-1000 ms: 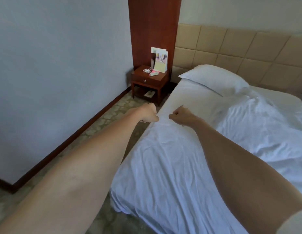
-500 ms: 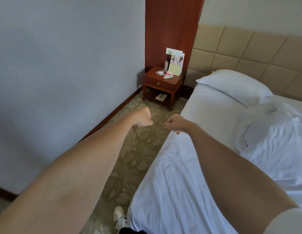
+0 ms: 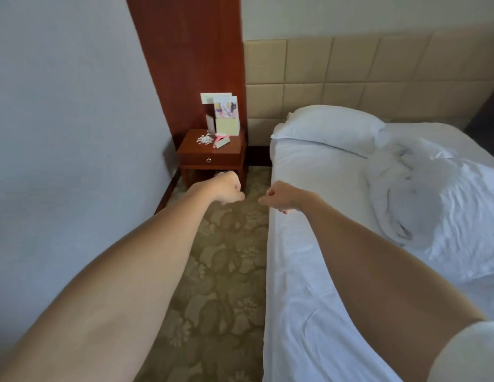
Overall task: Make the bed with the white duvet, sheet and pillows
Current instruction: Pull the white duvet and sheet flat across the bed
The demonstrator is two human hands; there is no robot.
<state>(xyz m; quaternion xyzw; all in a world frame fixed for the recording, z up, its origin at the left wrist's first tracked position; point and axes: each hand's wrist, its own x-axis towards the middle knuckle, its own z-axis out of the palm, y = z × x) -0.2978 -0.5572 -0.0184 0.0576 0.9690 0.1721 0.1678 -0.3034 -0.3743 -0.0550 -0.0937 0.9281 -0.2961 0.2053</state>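
Both fists are curled tight with nothing visibly in them: the left hand (image 3: 229,188) over the carpet beside the bed (image 3: 298,312), the right hand (image 3: 280,196) at the bed's near edge. The duvet (image 3: 433,205) lies bunched across the bed, below the pillow (image 3: 327,125); likely soft, light and floppy, best gripped at its hem corners. No writing is legible on the cards (image 3: 225,113) beyond the bed's head.
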